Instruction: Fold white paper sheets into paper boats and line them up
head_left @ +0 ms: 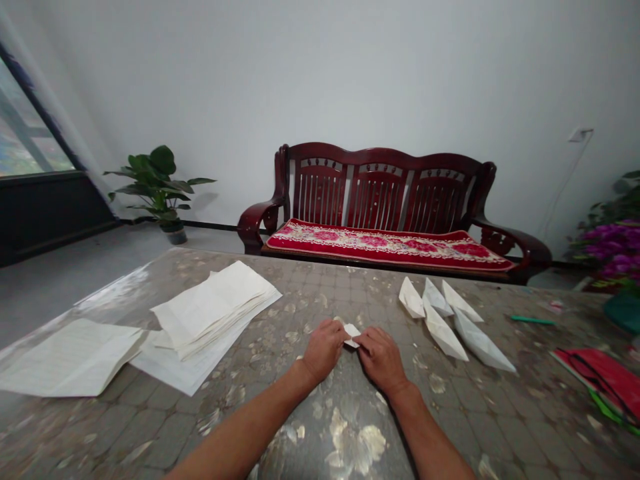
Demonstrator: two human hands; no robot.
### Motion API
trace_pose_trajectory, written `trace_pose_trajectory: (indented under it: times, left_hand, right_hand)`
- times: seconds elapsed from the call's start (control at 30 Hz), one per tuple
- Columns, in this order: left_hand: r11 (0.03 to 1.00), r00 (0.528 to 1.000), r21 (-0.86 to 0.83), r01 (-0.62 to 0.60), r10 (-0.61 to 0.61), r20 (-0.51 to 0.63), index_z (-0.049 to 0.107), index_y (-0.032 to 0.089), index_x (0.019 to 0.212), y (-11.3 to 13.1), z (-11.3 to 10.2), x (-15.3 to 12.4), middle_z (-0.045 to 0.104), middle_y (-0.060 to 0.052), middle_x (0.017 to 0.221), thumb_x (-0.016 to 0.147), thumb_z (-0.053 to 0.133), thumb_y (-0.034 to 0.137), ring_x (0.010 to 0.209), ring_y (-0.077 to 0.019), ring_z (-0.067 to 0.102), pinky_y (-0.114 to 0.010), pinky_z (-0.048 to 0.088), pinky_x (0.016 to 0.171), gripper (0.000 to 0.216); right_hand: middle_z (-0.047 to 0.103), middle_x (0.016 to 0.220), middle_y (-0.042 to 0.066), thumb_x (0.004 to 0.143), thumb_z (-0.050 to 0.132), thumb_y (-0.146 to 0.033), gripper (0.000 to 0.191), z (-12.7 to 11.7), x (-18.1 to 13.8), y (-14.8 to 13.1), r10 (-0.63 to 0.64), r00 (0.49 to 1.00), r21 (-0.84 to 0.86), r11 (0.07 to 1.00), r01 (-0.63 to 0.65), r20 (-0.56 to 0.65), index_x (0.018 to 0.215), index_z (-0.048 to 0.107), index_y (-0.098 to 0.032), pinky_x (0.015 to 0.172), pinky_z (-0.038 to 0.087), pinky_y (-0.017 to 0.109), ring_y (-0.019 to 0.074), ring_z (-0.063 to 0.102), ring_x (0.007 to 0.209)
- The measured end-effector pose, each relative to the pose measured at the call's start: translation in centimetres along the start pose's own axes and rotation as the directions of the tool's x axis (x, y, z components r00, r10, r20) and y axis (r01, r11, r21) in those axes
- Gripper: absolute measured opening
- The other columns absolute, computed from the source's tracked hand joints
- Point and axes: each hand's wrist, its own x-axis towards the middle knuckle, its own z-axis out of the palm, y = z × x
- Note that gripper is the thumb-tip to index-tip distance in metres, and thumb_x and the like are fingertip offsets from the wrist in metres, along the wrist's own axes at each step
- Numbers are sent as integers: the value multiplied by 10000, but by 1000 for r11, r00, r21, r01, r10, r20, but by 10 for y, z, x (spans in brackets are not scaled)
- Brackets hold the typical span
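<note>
Between my two hands is a small folded piece of white paper (353,331), held just above or on the patterned table. My left hand (325,348) pinches its left side, fingers closed. On the other side my right hand (382,357) grips the paper between thumb and fingers. Most of the fold is hidden by my fingers. To the right of my hands lie several folded paper boats (445,337), grouped together. A stack of loose paper sheets (215,308) is spread to the left, with a further pile of paper (70,357) beside it.
The table (310,293) has a glossy floral cover. At its right are a green pen (533,320), a red item with a black strap (607,380) and purple flowers (617,247). Beyond stands a wooden bench (380,200); a potted plant (163,183) is on the floor.
</note>
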Motion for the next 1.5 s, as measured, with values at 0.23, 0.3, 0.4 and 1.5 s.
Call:
trace_pose_trajectory:
  times: [0.23, 0.3, 0.4, 1.5]
  left_hand:
    - [1000, 997, 14, -9, 8, 72, 695, 225, 941, -1, -4, -3, 679, -25, 926, 953, 571, 340, 920, -197, 602, -311, 429, 837, 170]
    - [1000, 998, 13, 25, -26, 58, 692, 215, 903, -2, -5, -3, 682, -24, 898, 970, 542, 369, 892, -190, 610, -306, 428, 823, 225]
    - [996, 996, 31, 79, -80, 37, 687, 200, 850, -2, -6, -1, 680, -33, 877, 979, 514, 392, 885, -195, 610, -311, 425, 827, 289]
    - [905, 901, 60, 422, -426, 82, 630, 218, 1047, 7, -10, 17, 628, -64, 1089, 911, 609, 361, 1050, -243, 583, -357, 421, 876, 199]
  right_hand:
    - [632, 858, 31, 938, 566, -230, 149, 0, 1, 0, 22, 999, -13, 1000, -22, 42, 936, 715, -238, 801, 377, 274, 184, 534, 880]
    - [632, 860, 31, 953, 554, -285, 172, 1, 1, 1, 64, 996, -9, 998, -64, 59, 924, 718, -240, 811, 382, 281, 184, 538, 887]
    - [637, 864, 27, 976, 512, -359, 247, 2, 3, 3, 141, 986, 11, 990, -142, 84, 898, 720, -250, 813, 392, 285, 182, 551, 894]
    - [636, 1059, 57, 970, 470, -224, 355, 9, 4, 5, 205, 974, -195, 963, -184, 93, 1298, 584, -295, 837, 379, 298, 207, 543, 994]
